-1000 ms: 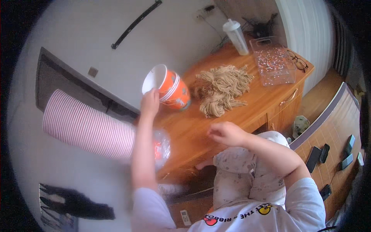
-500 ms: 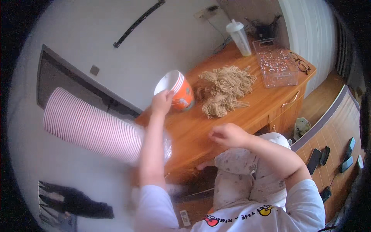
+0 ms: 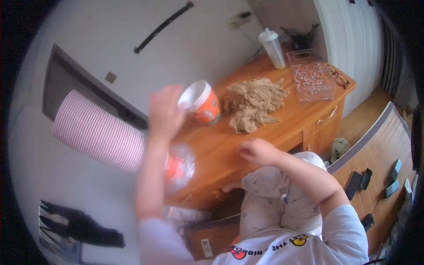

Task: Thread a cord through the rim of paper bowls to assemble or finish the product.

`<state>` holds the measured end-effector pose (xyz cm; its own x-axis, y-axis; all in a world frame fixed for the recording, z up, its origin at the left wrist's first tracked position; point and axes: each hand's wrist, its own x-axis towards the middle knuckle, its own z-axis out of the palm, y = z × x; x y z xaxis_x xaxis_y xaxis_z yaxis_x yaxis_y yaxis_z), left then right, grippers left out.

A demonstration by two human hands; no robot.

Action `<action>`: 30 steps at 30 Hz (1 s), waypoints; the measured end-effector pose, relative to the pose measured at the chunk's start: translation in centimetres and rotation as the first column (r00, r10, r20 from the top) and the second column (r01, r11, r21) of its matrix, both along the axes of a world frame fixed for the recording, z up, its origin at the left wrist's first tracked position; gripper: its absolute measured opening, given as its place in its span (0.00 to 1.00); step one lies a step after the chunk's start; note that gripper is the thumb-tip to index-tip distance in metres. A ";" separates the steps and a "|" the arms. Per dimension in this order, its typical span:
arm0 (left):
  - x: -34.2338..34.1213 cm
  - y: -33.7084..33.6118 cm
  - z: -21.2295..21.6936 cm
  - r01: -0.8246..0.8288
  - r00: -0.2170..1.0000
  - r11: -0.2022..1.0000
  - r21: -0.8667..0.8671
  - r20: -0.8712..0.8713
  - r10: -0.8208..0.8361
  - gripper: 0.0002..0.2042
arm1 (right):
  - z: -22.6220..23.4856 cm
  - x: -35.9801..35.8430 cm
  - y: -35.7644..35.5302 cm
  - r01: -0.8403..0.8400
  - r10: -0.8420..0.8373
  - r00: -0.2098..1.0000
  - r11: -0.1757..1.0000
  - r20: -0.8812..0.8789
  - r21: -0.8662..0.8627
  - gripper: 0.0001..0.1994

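Cups [image 3: 207, 107], orange, white-lined, nested: on the tabletop [image 3: 216, 148], beside the yarn. Left hand [image 3: 165, 110]: blurred at their rims; grip and contact cannot be told. Right hand [image 3: 258, 151]: fingers loosely curled, nothing visible within; full closure uncertain. Step, judged: one-handed cup handling; moving them calls for light rim pressure. Cup stack [image 3: 99, 132]: long, ribbed, pinkish-white. Wrap [image 3: 188, 165]: clear, crinkled. Yarn [image 3: 258, 104]: beige, stringy, heaped.

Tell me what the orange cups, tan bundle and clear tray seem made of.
Orange cups: probably coated paper, smooth; printed walls, white insides, thin nested rims.
Tan bundle: probably yarn or twine, matte; loose looping strands show, fibre type unclear.
Clear tray: likely rigid plastic, smooth; see-through with straight edges, though glass isn't ruled out.
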<state>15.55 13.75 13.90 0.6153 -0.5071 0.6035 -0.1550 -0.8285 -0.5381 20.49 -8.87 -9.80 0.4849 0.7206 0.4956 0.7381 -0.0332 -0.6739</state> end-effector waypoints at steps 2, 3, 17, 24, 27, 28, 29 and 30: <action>-5.0 0.1 6.0 0.048 0.960 0.990 0.132 0.268 -0.083 0.17 | 0.1 0.4 -0.1 0.133 -0.140 0.983 0.989 0.121 0.063 0.09; -7.4 2.3 9.3 -0.040 0.897 0.991 0.131 0.441 -0.022 0.16 | 0.4 0.6 -0.2 0.192 -0.203 0.967 0.978 0.152 0.085 0.08; -18.9 14.4 27.0 -0.389 0.882 0.810 -0.439 0.075 0.465 0.19 | 2.0 9.1 -0.3 0.800 -0.784 0.539 0.591 0.310 0.104 0.09; -18.6 11.7 28.5 -0.498 0.848 0.765 -0.408 -0.045 0.527 0.16 | 3.1 7.8 -1.7 0.801 -0.800 0.539 0.583 0.265 0.132 0.06; -18.8 12.3 29.2 -0.517 0.820 0.756 -0.401 0.022 0.572 0.15 | 3.2 7.6 -1.9 0.772 -0.784 0.550 0.609 0.288 0.182 0.04; -18.9 12.5 29.4 -0.504 0.824 0.773 -0.386 0.053 0.564 0.15 | 3.2 7.6 -1.7 0.776 -0.794 0.522 0.594 0.313 0.214 0.04; -19.2 12.8 29.7 -0.492 0.827 0.789 -0.369 0.084 0.555 0.15 | 3.1 7.4 -1.7 0.754 -0.784 0.546 0.613 0.294 0.235 0.04; -19.2 12.8 29.7 -0.492 0.820 0.789 -0.369 0.107 0.562 0.15 | 3.1 7.4 -1.8 0.751 -0.784 0.545 0.614 0.297 0.243 0.04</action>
<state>-3.63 26.54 43.59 0.5779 0.0969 0.8104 0.4374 -0.8750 -0.2073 27.90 -10.65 -6.72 0.6205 0.1072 0.7768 0.6288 -0.6599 -0.4112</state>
